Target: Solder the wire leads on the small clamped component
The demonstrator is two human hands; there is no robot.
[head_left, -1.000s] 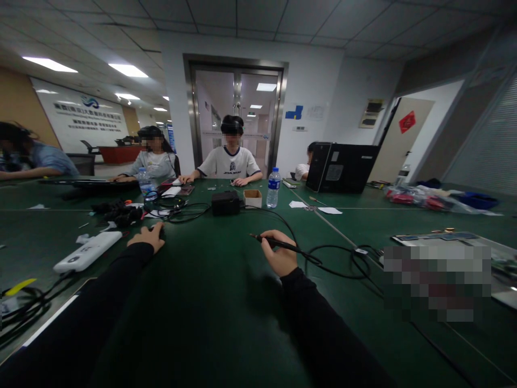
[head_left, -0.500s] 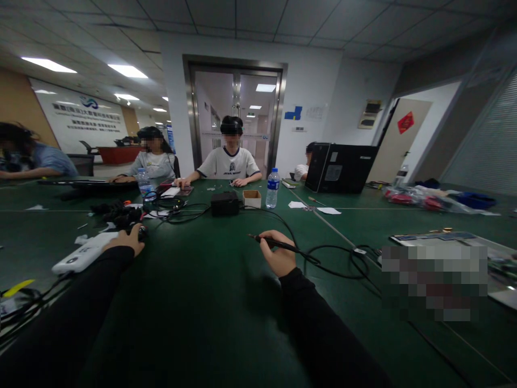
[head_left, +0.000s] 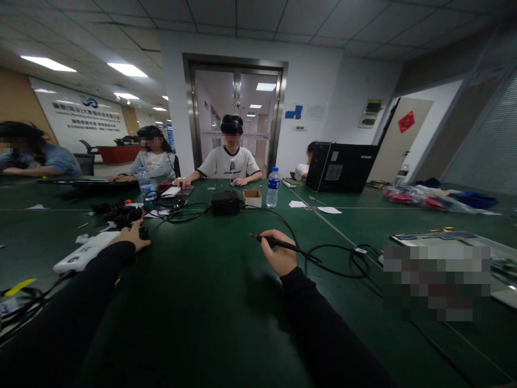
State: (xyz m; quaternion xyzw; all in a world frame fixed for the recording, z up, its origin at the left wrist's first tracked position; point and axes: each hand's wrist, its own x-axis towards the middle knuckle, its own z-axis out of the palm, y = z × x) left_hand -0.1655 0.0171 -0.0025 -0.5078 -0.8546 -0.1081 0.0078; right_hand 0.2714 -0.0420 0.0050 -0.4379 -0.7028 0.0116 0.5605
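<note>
My right hand (head_left: 278, 256) is closed in a pen-like grip around a slim black soldering iron (head_left: 277, 242). Its thin tip points left over the green table, and a black cable trails from its rear end to the right. To the left, my left hand (head_left: 131, 237) has its fingers and thumb curled about a small dark object (head_left: 143, 233), mostly hidden and too dark to name. Just beyond that hand lies a heap of black parts (head_left: 117, 213). A white power strip (head_left: 83, 252) runs beside my left wrist.
A black box (head_left: 225, 203), a small open carton (head_left: 252, 198) and a water bottle (head_left: 273, 187) stand mid-table. At right are a flat panel (head_left: 404, 237) and a black computer case (head_left: 343, 167). Cables loop across the table (head_left: 194, 302). Several people sit opposite.
My left hand has shifted slightly to the right with the small dark object between finger and thumb. The right hand and soldering iron stay almost in place.
</note>
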